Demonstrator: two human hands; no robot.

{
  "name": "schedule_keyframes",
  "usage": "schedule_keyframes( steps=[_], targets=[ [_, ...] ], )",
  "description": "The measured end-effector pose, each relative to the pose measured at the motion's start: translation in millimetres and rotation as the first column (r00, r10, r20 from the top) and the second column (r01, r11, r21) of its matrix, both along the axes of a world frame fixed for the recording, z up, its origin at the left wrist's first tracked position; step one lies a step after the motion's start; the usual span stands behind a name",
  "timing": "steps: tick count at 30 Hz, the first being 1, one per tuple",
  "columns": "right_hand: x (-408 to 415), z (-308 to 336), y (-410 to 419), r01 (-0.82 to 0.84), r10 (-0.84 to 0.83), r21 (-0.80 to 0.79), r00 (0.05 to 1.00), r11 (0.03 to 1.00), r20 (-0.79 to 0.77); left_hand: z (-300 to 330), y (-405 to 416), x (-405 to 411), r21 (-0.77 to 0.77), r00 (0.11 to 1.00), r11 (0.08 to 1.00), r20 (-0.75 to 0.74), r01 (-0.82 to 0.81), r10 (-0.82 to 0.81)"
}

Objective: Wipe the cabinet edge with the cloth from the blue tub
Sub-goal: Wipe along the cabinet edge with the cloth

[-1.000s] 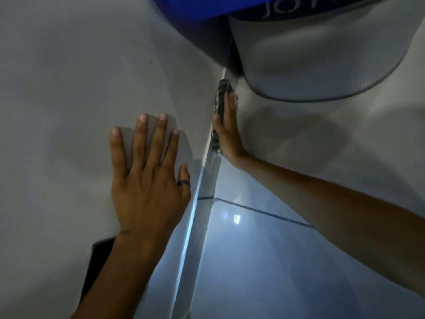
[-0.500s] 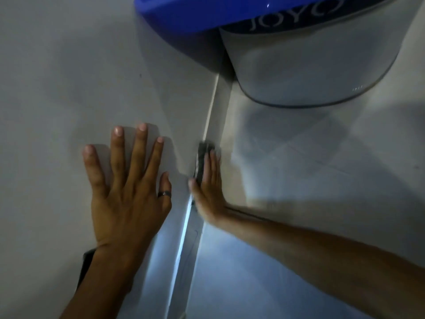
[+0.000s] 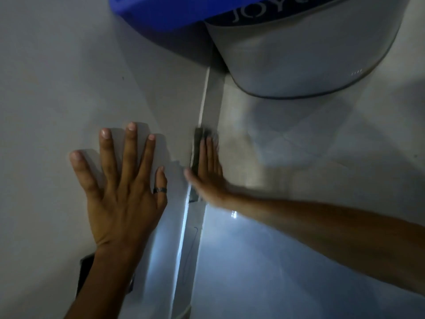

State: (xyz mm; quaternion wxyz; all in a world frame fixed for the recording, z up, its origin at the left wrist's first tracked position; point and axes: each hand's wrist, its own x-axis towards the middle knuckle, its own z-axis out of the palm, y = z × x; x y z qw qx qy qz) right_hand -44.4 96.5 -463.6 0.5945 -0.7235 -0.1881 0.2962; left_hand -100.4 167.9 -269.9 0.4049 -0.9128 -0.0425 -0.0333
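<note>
Pressing: the right hand (image 3: 208, 178) lies flat, fingers together, against the cabinet edge (image 3: 202, 111), with a dark cloth (image 3: 196, 146) trapped between palm and edge.
Cloth: a thin dark strip at centre frame, showing past the fingertips at the top and again below the heel of the hand; the rest is hidden under the hand.
Right hand state: straight and closed up side by side, thumb angled out to the left over the edge; blurred, so finer detail cannot be told.
Right arm: bare, running from the lower right of the frame up to the centre.
Left hand (image 3: 122, 192): flat on the pale cabinet face (image 3: 57, 88), fingers spread wide, holding nothing; a dark ring (image 3: 160, 190) sits on the thumb.
Left arm: bare, entering from the bottom edge, left of centre.
Edge: a narrow pale strip running from upper centre down to the bottom centre, bright with reflected light in its lower half.
Tub (image 3: 161, 12): blue, at the top of the frame left of centre, well apart from both hands.
Bucket (image 3: 299, 54): a grey-white round vessel in the upper right, just beside the tub, with a dark band bearing pale letters, cut off by the frame.
Floor (image 3: 276, 261): glossy tiles in the lower right, with a small bright glint near the right forearm.
Dark object (image 3: 84, 275): partly hidden behind the left forearm at lower left; what it is cannot be told.
</note>
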Motion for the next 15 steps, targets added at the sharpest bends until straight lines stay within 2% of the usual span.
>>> schedule_keyframes(
  steps=[3, 5, 7, 10, 13, 15],
  targets=[
    [-105.1, -7.1, -19.4, -0.223, 0.217, 0.07, 0.973, 0.972, 0.079, 0.3, 0.3, -1.0, -0.009, 1.0, 1.0, -0.016, 0.002, -0.002],
    [-131.2, -14.9, -21.2, -0.242, 0.23, 0.09, 0.965, 0.966, 0.124, 0.7, 2.3, -3.8, -0.005, 1.0, 1.0, -0.01, 0.007, -0.007],
    [-109.9, -17.1, -9.6, -0.161, 0.153, 0.071, 0.982, 0.984, 0.112, 0.5, 5.6, -5.1, -0.009, 1.0, 1.0, -0.016, 0.016, -0.017],
    [-34.4, -16.4, 12.6, 0.079, -0.085, 0.075, 0.993, 0.994, 0.086, -2.3, 6.2, -5.5, -0.054, 1.0, 0.998, 0.004, 0.015, -0.015],
    [47.7, -15.3, 24.0, 0.316, -0.325, 0.11, 0.943, 0.942, 0.074, -6.0, 5.6, -6.7, -0.083, 1.0, 0.997, 0.02, -0.009, 0.011],
    [97.9, -10.5, 31.6, 0.387, -0.397, 0.14, 0.916, 0.911, 0.053, -5.1, 4.3, -6.5, -0.082, 0.999, 0.996, 0.032, -0.022, 0.024]
  ],
)
